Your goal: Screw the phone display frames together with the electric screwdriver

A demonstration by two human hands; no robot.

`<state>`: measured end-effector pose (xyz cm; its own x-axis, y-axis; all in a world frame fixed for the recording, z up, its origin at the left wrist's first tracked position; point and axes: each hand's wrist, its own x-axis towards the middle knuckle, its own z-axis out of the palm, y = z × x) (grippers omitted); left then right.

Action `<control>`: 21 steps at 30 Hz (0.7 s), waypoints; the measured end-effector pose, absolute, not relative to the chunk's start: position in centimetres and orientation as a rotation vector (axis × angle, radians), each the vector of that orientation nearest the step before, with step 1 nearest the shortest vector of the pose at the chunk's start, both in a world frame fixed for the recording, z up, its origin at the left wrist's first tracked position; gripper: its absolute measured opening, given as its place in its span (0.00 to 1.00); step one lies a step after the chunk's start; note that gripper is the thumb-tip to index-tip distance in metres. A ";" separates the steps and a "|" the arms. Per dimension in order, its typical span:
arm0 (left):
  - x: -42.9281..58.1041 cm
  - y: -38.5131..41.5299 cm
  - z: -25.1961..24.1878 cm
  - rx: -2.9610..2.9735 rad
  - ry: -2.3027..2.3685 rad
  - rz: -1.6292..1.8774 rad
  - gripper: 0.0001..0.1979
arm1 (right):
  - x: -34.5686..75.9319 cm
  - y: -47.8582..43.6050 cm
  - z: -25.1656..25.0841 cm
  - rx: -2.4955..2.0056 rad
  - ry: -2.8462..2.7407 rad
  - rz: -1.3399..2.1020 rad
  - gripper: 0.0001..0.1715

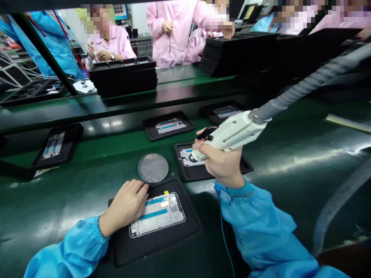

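Note:
My right hand (222,162) is wrapped around a white hand-held tool (232,132) with a grey ribbed hose (313,83). The tool's dark nozzle is over a phone frame (185,156) in a black tray (214,173); my hand hides part of that frame. Over the far left edge of a nearer black tray (185,235), my left hand (129,202) has its fingers bent and together, its thumb hidden. In this tray lies a silver phone frame (171,220) with blue strips and a yellow tab. Just past my left fingertips sits a round perforated metal dish (153,168).
Farther back, more black trays (169,134) with phone frames stand along the green bench (95,185). Stacked black trays (124,79) line the raised shelf. Beyond it are people in pink (174,23) and blue clothing. A clear hose (327,208) curves at the right.

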<state>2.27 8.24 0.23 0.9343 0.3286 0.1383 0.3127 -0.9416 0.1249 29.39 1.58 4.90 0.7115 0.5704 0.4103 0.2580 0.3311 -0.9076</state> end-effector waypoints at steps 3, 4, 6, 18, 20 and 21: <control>2.1 7.8 -1.5 2.932 0.590 0.263 0.11 | 29.5 1.6 5.0 -1.200 -0.756 0.238 0.10; 1.9 7.3 -1.9 2.908 0.578 0.267 0.10 | 29.5 1.6 5.0 -1.189 -0.749 0.239 0.10; 1.4 5.8 -2.4 2.867 0.517 0.272 0.09 | 29.7 1.7 5.0 -1.177 -0.735 0.244 0.10; -2.6 5.0 -0.2 2.730 0.546 0.283 0.15 | 31.3 1.5 5.5 -1.159 -0.589 0.244 0.16; -3.1 8.7 1.1 2.629 0.765 0.310 0.14 | 31.7 1.5 5.6 -1.153 -0.571 0.224 0.14; -3.2 11.0 1.6 2.619 0.859 0.342 0.14 | 31.8 1.5 5.6 -1.152 -0.565 0.218 0.13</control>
